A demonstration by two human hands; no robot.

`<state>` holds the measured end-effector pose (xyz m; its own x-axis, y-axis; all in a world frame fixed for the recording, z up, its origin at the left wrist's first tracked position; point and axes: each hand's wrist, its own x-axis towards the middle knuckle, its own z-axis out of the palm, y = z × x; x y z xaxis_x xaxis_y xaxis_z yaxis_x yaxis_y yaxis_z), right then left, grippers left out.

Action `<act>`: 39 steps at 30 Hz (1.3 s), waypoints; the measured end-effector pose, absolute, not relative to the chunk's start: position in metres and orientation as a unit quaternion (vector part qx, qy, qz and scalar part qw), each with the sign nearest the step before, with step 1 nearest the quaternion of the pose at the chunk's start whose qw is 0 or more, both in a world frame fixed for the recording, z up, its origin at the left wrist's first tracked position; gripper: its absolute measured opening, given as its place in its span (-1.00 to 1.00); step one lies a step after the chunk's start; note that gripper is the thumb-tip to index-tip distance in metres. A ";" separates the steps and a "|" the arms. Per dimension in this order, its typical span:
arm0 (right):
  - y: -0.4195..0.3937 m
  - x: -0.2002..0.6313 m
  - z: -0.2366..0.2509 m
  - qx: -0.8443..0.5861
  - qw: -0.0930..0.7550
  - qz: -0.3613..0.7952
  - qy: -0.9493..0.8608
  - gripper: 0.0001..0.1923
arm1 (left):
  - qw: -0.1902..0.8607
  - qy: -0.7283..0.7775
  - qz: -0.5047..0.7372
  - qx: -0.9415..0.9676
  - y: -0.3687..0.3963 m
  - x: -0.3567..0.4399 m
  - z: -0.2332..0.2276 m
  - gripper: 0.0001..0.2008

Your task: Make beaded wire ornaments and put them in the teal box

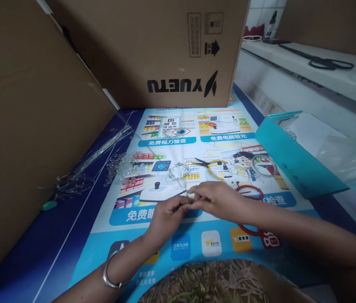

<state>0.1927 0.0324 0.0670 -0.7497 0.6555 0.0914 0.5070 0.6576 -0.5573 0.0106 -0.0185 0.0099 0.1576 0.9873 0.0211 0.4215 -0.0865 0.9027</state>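
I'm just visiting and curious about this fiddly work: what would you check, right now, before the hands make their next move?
1. Both hands meet over the small piece: ok. The left hand and right hand pinch a small pale piece together.
2. What the piece is: cannot tell, too small.
3. Pliers within reach: ok. The yellow-handled pliers lie just beyond the hands on the printed poster.
4. Clear beads kept together: ok, the pile of clear beads sits left of the wirework.
5. Thin wire rods out of the way: ok, at the left by the cardboard box.
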 end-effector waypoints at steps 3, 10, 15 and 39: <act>0.033 0.230 0.080 -0.417 0.101 0.219 -0.876 -0.64 | 0.436 0.528 0.381 0.621 -0.018 0.012 0.006 -0.87; 0.001 0.300 0.054 -0.455 -0.052 0.087 -0.885 -0.41 | 0.460 0.493 0.383 0.631 -0.019 0.015 0.004 -0.88; -0.007 0.302 0.040 -0.473 -0.050 0.013 -0.880 -0.42 | 0.473 0.489 0.374 0.630 -0.018 0.019 0.008 -0.84; 0.006 0.291 0.046 -0.425 -0.088 0.112 -0.894 -0.59 | 0.758 0.412 0.266 0.430 -0.035 0.002 0.017 -0.83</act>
<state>0.2913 0.0062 0.0456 -0.6226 0.7408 -0.2521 0.7800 0.6132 -0.1247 0.0018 -0.0354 0.0165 0.5190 0.7576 -0.3957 -0.0496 0.4889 0.8709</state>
